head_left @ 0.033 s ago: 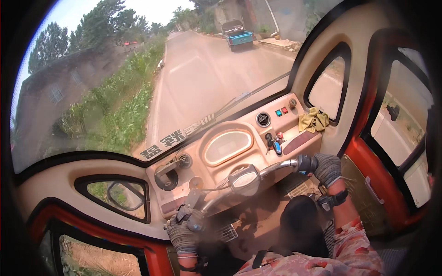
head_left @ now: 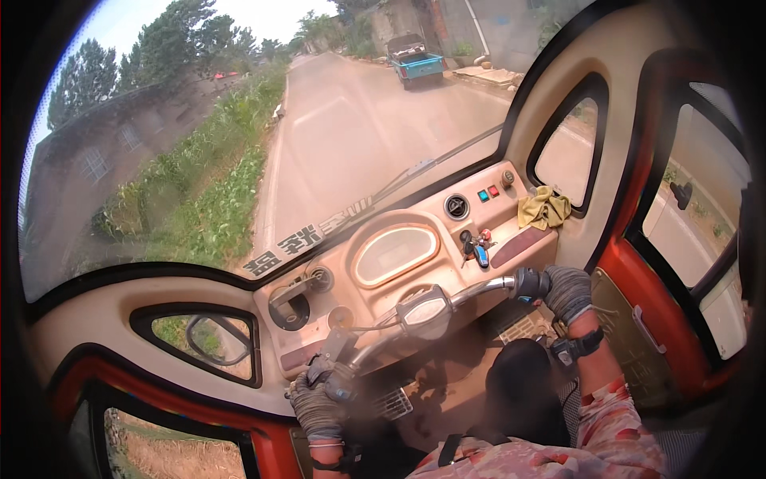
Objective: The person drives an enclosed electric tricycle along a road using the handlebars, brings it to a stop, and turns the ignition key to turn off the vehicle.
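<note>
I sit in a small enclosed vehicle with a handlebar [head_left: 427, 310] across the front, its middle covered by a grey housing. My left hand [head_left: 317, 409], in a grey knit glove, is wrapped round the left grip beside the brake lever and switch block. On the right end, my right hand [head_left: 568, 294], gloved alike, closes round the other grip. Both wrists carry dark straps. Behind the bar is a beige dashboard [head_left: 367, 297] with an oval gauge panel [head_left: 395, 255]. A key bunch with a blue fob [head_left: 480, 255] hangs at the ignition, to the right of the gauge.
A yellowish cloth [head_left: 544, 208] lies at the dashboard's right end, near red and green switches [head_left: 488, 194]. Through the windshield, a paved road [head_left: 351, 152] runs ahead. A blue open-bed truck [head_left: 419, 70] stands at its right side. Green plants [head_left: 207, 172] line the left edge.
The blue truck appears very slightly larger and shifted right, and the roadside plants and building have shifted a little. Both hands keep their places on the grips.
</note>
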